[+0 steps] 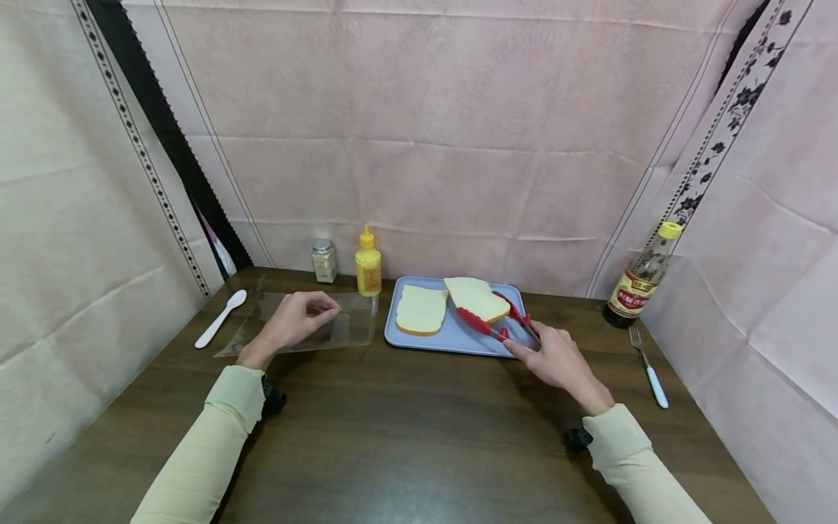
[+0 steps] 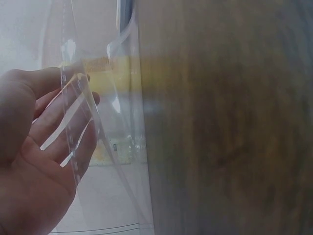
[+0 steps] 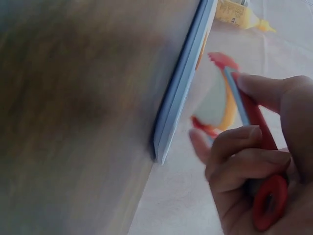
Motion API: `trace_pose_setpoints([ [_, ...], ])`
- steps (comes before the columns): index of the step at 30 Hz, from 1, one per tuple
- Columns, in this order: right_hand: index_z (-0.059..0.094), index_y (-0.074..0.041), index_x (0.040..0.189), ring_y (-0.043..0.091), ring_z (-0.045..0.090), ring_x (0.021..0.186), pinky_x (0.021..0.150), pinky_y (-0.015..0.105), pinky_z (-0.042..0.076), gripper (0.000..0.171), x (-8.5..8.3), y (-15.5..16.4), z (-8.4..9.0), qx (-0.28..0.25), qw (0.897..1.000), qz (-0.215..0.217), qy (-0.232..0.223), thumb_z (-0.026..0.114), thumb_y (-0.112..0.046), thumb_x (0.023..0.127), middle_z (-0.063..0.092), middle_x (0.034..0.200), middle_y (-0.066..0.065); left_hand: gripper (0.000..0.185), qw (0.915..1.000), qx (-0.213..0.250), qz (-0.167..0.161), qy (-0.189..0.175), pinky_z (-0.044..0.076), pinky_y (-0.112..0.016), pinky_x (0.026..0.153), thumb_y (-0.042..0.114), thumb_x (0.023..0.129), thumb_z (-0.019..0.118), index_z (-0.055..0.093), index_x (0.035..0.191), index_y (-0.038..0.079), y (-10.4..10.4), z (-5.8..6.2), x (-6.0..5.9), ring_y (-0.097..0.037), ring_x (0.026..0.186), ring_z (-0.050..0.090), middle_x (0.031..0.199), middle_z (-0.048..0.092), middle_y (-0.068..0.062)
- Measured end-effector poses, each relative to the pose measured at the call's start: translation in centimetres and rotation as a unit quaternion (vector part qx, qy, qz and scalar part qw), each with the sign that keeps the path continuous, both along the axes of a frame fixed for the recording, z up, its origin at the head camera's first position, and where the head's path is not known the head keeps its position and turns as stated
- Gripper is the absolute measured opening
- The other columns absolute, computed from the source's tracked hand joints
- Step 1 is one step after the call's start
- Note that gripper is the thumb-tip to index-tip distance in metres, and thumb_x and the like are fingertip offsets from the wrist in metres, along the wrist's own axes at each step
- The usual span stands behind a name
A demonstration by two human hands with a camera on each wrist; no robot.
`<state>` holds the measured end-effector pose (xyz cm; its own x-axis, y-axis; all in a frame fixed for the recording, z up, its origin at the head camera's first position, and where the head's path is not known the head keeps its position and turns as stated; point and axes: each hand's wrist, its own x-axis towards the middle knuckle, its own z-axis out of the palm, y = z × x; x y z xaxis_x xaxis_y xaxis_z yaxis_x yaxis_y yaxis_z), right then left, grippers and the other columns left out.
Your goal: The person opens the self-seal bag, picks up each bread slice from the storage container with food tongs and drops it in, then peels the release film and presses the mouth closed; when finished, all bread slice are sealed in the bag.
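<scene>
The right hand (image 1: 556, 358) reaches forward over the near right corner of the blue tray (image 1: 458, 336), fingers curled round the handles of the red tongs (image 1: 497, 324). In the right wrist view the thumb lies along one red arm and the other fingers wrap the second arm, squeezing the tongs. Their tips clamp a slice of bread (image 1: 476, 297), which sits tilted, its far edge raised and leaning partly over the second slice of bread (image 1: 421, 310) lying flat at the left of the tray. The right forearm, in a pale green sleeve, runs from the near right edge of the table toward the tray.

The left hand (image 1: 294, 320) rests to the left of the tray on a clear plastic bag (image 1: 327, 331) that lies flat on the wooden table (image 1: 406, 422). Its fingers are loosely curled, and the left wrist view shows the fingertips (image 2: 73, 122) behind a raised layer of the film, pinching the bag's edge. The left forearm comes in from the near left.

Just beyond the bag, at the far edge of the table, stand a yellow squeeze bottle (image 1: 368, 271) and, left of it, a small shaker jar (image 1: 324, 260). A white spoon (image 1: 221, 317) lies further left. At the far right stands a dark sauce bottle (image 1: 643, 275), and nearer, a fork (image 1: 648, 367) with a white handle.
</scene>
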<state>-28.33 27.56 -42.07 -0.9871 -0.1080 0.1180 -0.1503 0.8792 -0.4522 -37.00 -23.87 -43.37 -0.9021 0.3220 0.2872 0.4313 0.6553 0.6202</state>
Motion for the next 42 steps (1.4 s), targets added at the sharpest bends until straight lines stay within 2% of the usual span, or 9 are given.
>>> trace_pose_setpoints([
  [4,0.052,0.0,0.158,0.029,0.063,0.102,0.082,0.043,0.055,0.09,-0.2,-0.6,0.0,0.009,0.998,0.022,0.053,0.07,-0.065,0.099,0.071,0.128,0.018,0.018,1.0,0.002,0.001,0.001,0.061,-0.055,0.102,0.024,0.108,0.071,0.08,0.117,0.011,0.0,0.1,-0.1,-0.025,0.11,0.075,0.116,0.081,-0.006],
  [7,0.053,-0.008,0.16,0.027,0.064,0.099,0.077,0.039,0.055,0.087,-0.2,-1.7,0.3,0.01,0.997,0.04,0.068,0.072,-0.065,0.097,0.073,0.123,0.012,0.02,1.0,0.003,0.002,0.001,0.061,-0.055,0.103,0.024,0.108,0.071,0.08,0.118,0.009,0.1,0.2,0.0,-0.026,0.111,0.075,0.116,0.08,-0.006],
  [14,0.053,-0.017,0.161,0.026,0.066,0.102,0.073,0.036,0.052,0.082,-0.2,-5.0,1.0,0.014,0.993,0.101,0.059,0.077,-0.061,0.096,0.077,0.129,0.005,0.021,0.9999,0.006,0.007,0.005,0.061,-0.055,0.103,0.024,0.107,0.071,0.08,0.119,0.009,0.2,0.0,0.1,-0.026,0.111,0.076,0.116,0.08,-0.007],
  [20,0.055,-0.021,0.16,0.019,0.058,0.084,0.063,0.032,0.047,0.079,-0.6,-7.3,1.3,0.019,0.99,0.136,0.04,0.08,-0.057,0.095,0.077,0.126,0.003,0.021,0.9995,0.019,0.005,0.026,0.062,-0.054,0.102,0.022,0.107,0.071,0.08,0.12,0.007,0.0,0.1,0.0,-0.028,0.112,0.077,0.117,0.08,-0.008],
  [23,0.055,-0.023,0.16,0.017,0.056,0.082,0.06,0.031,0.046,0.08,-0.8,-8.3,1.5,0.015,0.988,0.151,0.031,0.081,-0.059,0.094,0.076,0.126,0.004,0.019,0.9991,0.021,0.012,0.034,0.062,-0.054,0.101,0.021,0.107,0.072,0.08,0.119,0.009,-0.3,0.2,-0.1,-0.028,0.112,0.077,0.118,0.08,-0.007],
  [31,0.058,-0.027,0.157,0.021,0.06,0.088,0.073,0.034,0.049,0.075,-1.3,-9.8,2.1,0.006,0.982,0.188,0.026,0.081,-0.059,0.093,0.073,0.139,0.003,0.021,0.999,0.033,0.003,0.031,0.062,-0.054,0.102,0.024,0.106,0.073,0.08,0.119,0.009,-0.7,0.6,0.0,-0.028,0.113,0.077,0.119,0.081,-0.007],
  [33,0.06,-0.027,0.156,0.02,0.059,0.086,0.072,0.034,0.049,0.072,-1.5,-10.0,2.1,0.004,0.981,0.195,0.02,0.08,-0.058,0.095,0.073,0.139,0.003,0.022,0.9988,0.038,-0.002,0.031,0.062,-0.054,0.102,0.025,0.106,0.074,0.08,0.119,0.008,-0.7,0.6,0.0,-0.028,0.113,0.077,0.118,0.081,-0.006],
  [36,0.062,-0.025,0.155,0.022,0.063,0.094,0.078,0.035,0.051,0.069,-1.8,-10.4,2.0,0.001,0.979,0.204,0.014,0.08,-0.057,0.096,0.072,0.143,0.001,0.023,0.9986,0.044,-0.012,0.029,0.061,-0.054,0.102,0.027,0.106,0.074,0.081,0.119,0.009,-0.9,0.6,0.0,-0.027,0.113,0.077,0.118,0.081,-0.005],
  [42,0.06,-0.023,0.156,0.025,0.067,0.105,0.086,0.038,0.054,0.071,-2.7,-11.6,1.5,0.005,0.977,0.213,0.015,0.077,-0.059,0.097,0.068,0.151,0.002,0.018,0.9981,0.049,-0.028,0.026,0.061,-0.047,0.101,0.03,0.106,0.074,0.082,0.118,0.018,-1.0,0.8,0.3,-0.021,0.115,0.076,0.119,0.081,0.002],
])
